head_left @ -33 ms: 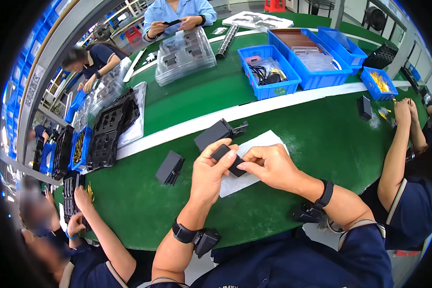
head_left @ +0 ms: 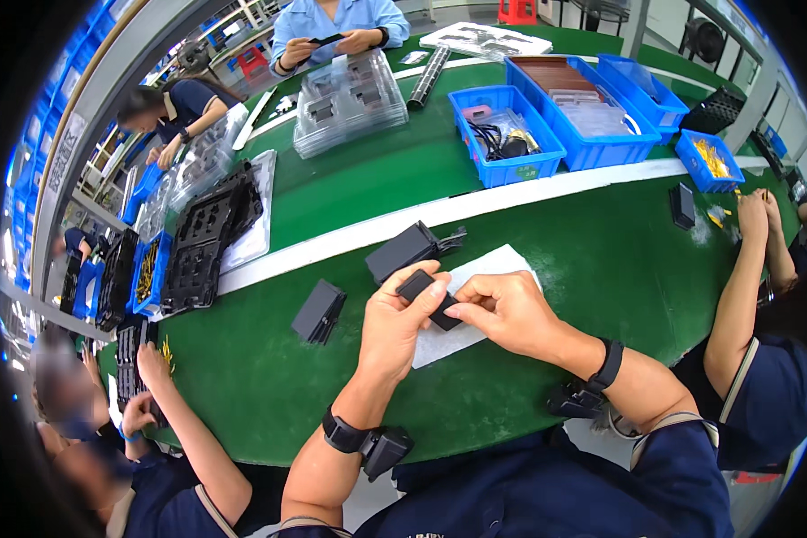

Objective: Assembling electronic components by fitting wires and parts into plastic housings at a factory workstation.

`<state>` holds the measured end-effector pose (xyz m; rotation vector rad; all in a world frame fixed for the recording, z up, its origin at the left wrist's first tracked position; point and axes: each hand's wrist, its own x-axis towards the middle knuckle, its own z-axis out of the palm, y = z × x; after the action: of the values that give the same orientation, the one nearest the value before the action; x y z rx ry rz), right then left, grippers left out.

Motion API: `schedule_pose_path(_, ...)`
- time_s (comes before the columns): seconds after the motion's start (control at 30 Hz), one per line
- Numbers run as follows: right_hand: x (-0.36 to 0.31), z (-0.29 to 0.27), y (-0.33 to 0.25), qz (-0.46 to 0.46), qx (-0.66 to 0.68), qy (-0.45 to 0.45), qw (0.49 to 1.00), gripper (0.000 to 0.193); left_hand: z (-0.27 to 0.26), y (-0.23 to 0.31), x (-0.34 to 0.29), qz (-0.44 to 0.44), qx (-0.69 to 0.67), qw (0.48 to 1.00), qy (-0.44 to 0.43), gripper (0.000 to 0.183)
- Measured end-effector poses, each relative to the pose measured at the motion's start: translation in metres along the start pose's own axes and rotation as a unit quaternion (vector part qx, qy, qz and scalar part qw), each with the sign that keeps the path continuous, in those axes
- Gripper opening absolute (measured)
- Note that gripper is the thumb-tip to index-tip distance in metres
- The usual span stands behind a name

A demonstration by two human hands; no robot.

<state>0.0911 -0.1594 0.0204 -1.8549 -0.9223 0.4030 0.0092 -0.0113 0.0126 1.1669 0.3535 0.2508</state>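
Note:
Between both of my hands is a small black rectangular piece (head_left: 441, 311), tilted above a white sheet (head_left: 439, 348). My left hand (head_left: 394, 314) is closed round its left end, thumb on top. At its right end the thumb and fingers of my right hand (head_left: 507, 309) pinch the edge; the fingertips partly hide what they touch. Just beyond my left hand lies a stack of black rectangular pieces (head_left: 402, 253) with dark thin parts at its right end. A smaller stack of black flat pieces (head_left: 317, 310) stands to the left, touched by neither hand.
Beyond a white strip (head_left: 350, 253) on the green table stand blue bins (head_left: 502, 170) and stacked clear trays (head_left: 350, 134). Black trays (head_left: 197, 260) lie at the left. Co-workers' arms (head_left: 188, 412) reach in at left and right (head_left: 740, 278); another person sits across.
The view has shifted very slightly. My hands and the black piece keep the same hold and place.

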Motion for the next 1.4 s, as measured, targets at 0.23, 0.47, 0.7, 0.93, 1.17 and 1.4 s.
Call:
schedule_pose_path(0.23,0.004,0.008,0.002,-0.094,0.044,0.102,0.989,0.015,-0.001,-0.002,0.0,0.023,0.015,1.0,0.0,0.018)
schedule_pose_path(0.47,0.004,0.006,0.004,-0.148,-0.006,0.114,0.982,0.009,0.003,-0.002,-0.004,0.063,0.054,0.997,-0.008,0.017)
schedule_pose_path(0.7,0.003,0.004,0.012,0.035,0.199,-0.015,0.979,0.011,-0.002,0.001,-0.004,0.064,0.072,0.995,-0.024,0.028)
schedule_pose_path(0.93,0.005,0.007,0.014,-0.021,0.168,-0.015,0.985,0.02,-0.059,0.04,0.013,0.242,0.365,0.874,0.209,0.034)
schedule_pose_path(1.17,0.004,0.005,0.011,-0.027,0.13,-0.018,0.991,0.021,-0.091,0.054,0.013,0.165,0.619,0.728,0.244,0.029)
schedule_pose_path(1.4,0.005,0.006,0.014,-0.024,0.113,-0.016,0.993,0.017,-0.047,0.031,0.016,0.373,0.604,0.692,0.126,0.05)
